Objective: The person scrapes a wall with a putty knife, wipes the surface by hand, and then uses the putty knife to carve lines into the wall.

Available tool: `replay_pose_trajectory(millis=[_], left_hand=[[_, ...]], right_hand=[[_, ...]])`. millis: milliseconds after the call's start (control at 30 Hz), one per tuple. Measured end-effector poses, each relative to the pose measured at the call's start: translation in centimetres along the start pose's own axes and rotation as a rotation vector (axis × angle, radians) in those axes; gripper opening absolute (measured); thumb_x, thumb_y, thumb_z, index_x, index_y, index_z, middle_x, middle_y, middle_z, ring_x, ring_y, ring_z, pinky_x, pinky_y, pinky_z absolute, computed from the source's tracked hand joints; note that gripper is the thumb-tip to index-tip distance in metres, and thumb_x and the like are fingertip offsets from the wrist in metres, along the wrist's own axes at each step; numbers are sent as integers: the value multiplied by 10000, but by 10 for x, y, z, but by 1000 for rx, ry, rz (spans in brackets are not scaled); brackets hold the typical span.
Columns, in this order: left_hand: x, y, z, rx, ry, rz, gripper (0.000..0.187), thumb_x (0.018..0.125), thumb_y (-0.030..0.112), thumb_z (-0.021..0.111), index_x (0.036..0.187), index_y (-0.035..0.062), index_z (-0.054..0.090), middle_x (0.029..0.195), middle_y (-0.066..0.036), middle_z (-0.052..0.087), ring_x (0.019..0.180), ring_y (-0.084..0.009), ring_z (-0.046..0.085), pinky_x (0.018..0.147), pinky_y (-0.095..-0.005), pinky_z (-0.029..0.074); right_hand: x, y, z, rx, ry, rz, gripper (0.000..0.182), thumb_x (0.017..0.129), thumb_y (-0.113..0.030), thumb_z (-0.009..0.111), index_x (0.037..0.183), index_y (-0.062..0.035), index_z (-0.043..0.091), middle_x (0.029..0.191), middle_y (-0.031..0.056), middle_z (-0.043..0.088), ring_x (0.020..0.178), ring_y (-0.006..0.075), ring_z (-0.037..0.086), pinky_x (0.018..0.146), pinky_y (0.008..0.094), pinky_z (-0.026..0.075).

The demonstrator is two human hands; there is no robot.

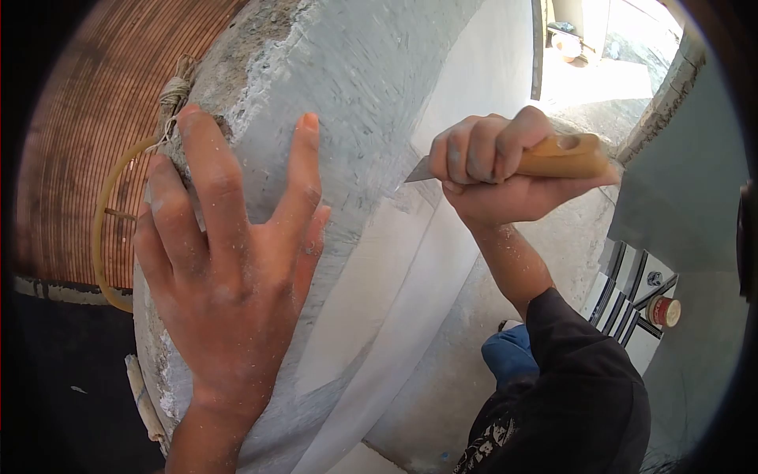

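My left hand [229,245] lies with fingers spread over the rough edge of a grey plastered wall [355,87]. Its fingertips rest near the crumbly concrete rim, and white dust specks the skin. In my right hand [497,166] is a putty knife [564,156] with a wooden handle, the fingers wrapped round it. The narrow metal blade points left, its tip at or very near the wall; contact cannot be made out for certain. Smooth white patches [379,284] show on the wall below the blade.
At the left is a brown ribbed sheet [71,174], with a yellow hose [101,229] and a knotted rope [174,91] beside the wall's edge. A small tub [664,311] stands by black-and-white striped pieces [628,288] at the right. Bright daylight falls at the top right.
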State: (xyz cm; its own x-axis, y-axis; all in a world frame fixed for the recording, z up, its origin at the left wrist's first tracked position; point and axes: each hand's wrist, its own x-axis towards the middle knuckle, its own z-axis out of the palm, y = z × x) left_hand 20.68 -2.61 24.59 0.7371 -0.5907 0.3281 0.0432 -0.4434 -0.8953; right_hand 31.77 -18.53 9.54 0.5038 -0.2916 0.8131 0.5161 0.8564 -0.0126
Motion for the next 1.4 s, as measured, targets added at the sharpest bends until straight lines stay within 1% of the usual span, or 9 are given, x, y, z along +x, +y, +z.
replay_pose_trajectory(millis=[300,367,533,633,767,900,1033,1133,1400], left_hand=[[9,1,-4,8,-24,5,530,876,560,583,1382,410,525,1419,-154,409,1165,-289,462,937,-406,473],[6,1,-5,16,-48,-2,529,877,556,587,1382,411,525,1419,-154,408,1168,-291,465,936,-406,477],[4,1,-3,41,-31,0,539,872,549,599,1388,413,518,1420,-156,409,1174,-296,470,943,-410,479],[8,2,-5,27,-32,1,544,874,552,595,1393,413,513,1421,-156,408,1181,-297,469,945,-411,478],[6,1,-7,39,-63,1,544,877,551,592,1396,410,510,1417,-161,409,1186,-297,465,944,-410,477],[7,1,-8,48,-61,11,538,882,553,584,1395,409,512,1413,-166,411,1190,-295,464,939,-412,477],[7,4,-6,27,-57,3,538,882,563,576,1394,411,512,1413,-165,411,1196,-296,461,944,-412,476],[6,1,-7,53,-58,5,540,881,568,575,1394,412,512,1413,-164,412,1200,-297,460,943,-411,477],[7,3,-7,66,-62,1,527,888,567,571,1391,420,513,1415,-164,410,1201,-294,459,938,-410,476]], right_hand=[[10,-16,-6,75,-56,-55,863,690,-973,148,714,-141,377,479,-9,283,373,123,218,343,293,264],[-12,24,-1,-17,118,39,857,712,-961,160,716,-131,377,478,-12,275,373,118,215,337,284,265],[3,-5,-7,56,-7,-44,868,704,-964,153,719,-127,380,473,-5,274,372,117,208,339,289,288],[-1,8,-8,66,19,33,972,588,-1001,42,701,-113,422,473,16,376,378,143,305,391,334,349],[-5,7,-11,68,63,-8,976,584,-1002,27,702,-115,418,472,20,373,378,141,299,389,323,357],[4,-5,-11,25,-7,-51,850,720,-954,132,715,-139,373,470,-19,279,370,111,208,337,279,277],[-10,20,-5,-92,110,-11,846,723,-952,124,713,-142,371,463,-23,278,365,104,222,328,273,288],[2,-7,-15,78,-1,-70,945,620,-969,-6,704,-125,410,474,2,369,386,135,304,396,298,352],[-4,-1,-7,89,-9,-34,974,576,-988,-11,707,-125,421,491,2,381,411,136,335,428,313,379]])
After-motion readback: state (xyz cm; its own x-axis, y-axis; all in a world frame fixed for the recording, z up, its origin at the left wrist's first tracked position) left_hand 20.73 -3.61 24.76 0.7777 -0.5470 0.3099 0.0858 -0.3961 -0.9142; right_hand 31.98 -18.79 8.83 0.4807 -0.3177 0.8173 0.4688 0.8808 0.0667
